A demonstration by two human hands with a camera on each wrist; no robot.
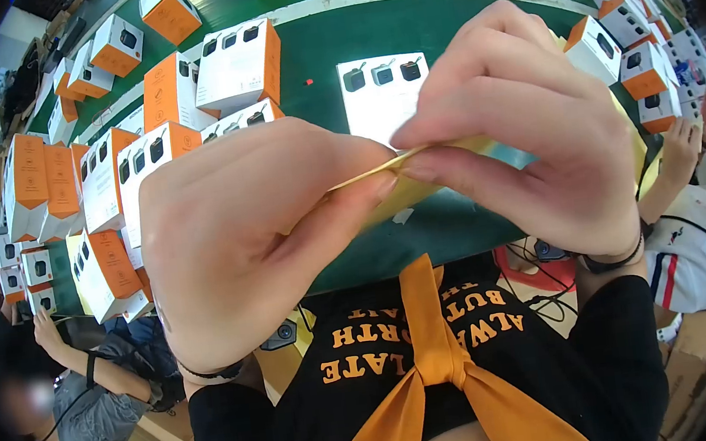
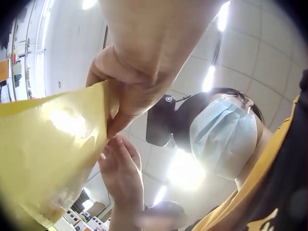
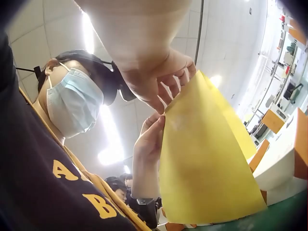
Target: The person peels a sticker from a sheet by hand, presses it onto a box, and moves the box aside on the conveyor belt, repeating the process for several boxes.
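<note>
A yellow sheet or film (image 3: 207,159) hangs from both hands, its upper edge pinched between fingers and thumbs. My left hand (image 1: 249,224) grips that edge from the left, the thumb below. From the right my right hand (image 1: 533,121) pinches it close beside the left thumb tip. In the left wrist view the yellow piece (image 2: 53,149) looks glossy, with the left hand (image 2: 139,62) at its corner. Behind the hands a white box (image 1: 381,86) with pictures of three devices lies on the green table (image 1: 315,42). Whether the piece is a bag cannot be told.
Many white and orange boxes (image 1: 169,93) stand at the left, and more boxes (image 1: 645,69) at the right. People sit on both sides, one in a grey shirt (image 1: 101,419) and one in a white shirt (image 1: 696,251). Cables (image 1: 554,302) hang below the table edge.
</note>
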